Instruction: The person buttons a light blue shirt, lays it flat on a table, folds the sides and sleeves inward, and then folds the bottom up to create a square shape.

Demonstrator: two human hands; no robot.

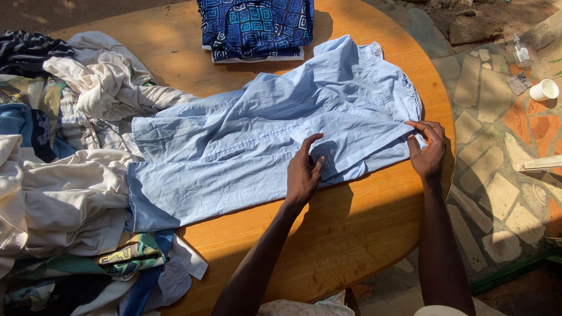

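A light blue button-up shirt (pixel 246 140) lies spread across the round wooden table (pixel 351 234), collar toward the far right. My left hand (pixel 303 172) rests on the shirt's near edge, thumb and fingers pinching a fold of the fabric. My right hand (pixel 427 149) grips the shirt's edge near the table's right rim, fingers curled onto the cloth.
A folded dark blue patterned garment (pixel 254 26) sits at the table's far side. A heap of white, striped and printed clothes (pixel 58 175) covers the left side. Beyond the right rim is a stone-paved floor (pixel 492 193) with a white cup (pixel 544 89) and small bottle (pixel 521 51).
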